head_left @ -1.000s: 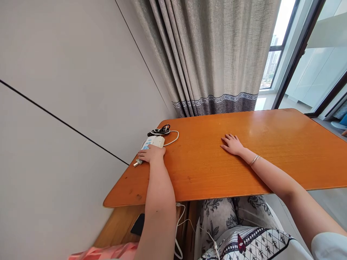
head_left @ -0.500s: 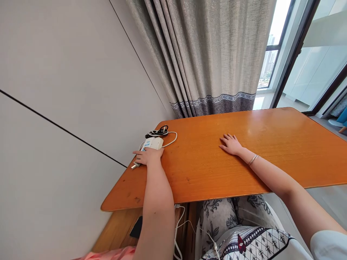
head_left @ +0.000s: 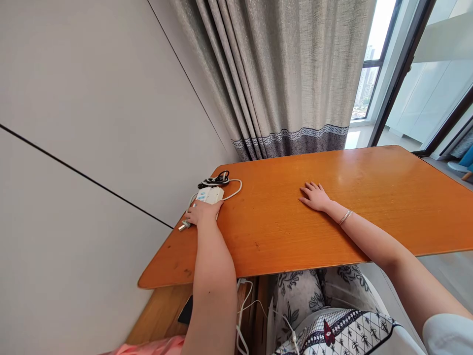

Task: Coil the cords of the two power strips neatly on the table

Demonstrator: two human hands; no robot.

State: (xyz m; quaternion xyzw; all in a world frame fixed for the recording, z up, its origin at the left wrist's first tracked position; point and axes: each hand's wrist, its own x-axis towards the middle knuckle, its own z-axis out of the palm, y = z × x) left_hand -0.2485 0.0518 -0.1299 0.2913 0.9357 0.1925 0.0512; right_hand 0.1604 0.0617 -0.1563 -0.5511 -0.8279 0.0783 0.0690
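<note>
On the wooden table (head_left: 295, 222), for steady contact, we should set our left hand (head_left: 202, 212) squarely across the power strip (head_left: 211, 195), at the table's left edge, clear of the plug (head_left: 184, 226). Thumb and fingers straddle its near end; we cannot tell whether they are closed. Beyond lies a black cord (head_left: 219, 181). Our right hand (head_left: 315, 197) rests palm-down, fingers spread, touching only the tabletop.
</note>
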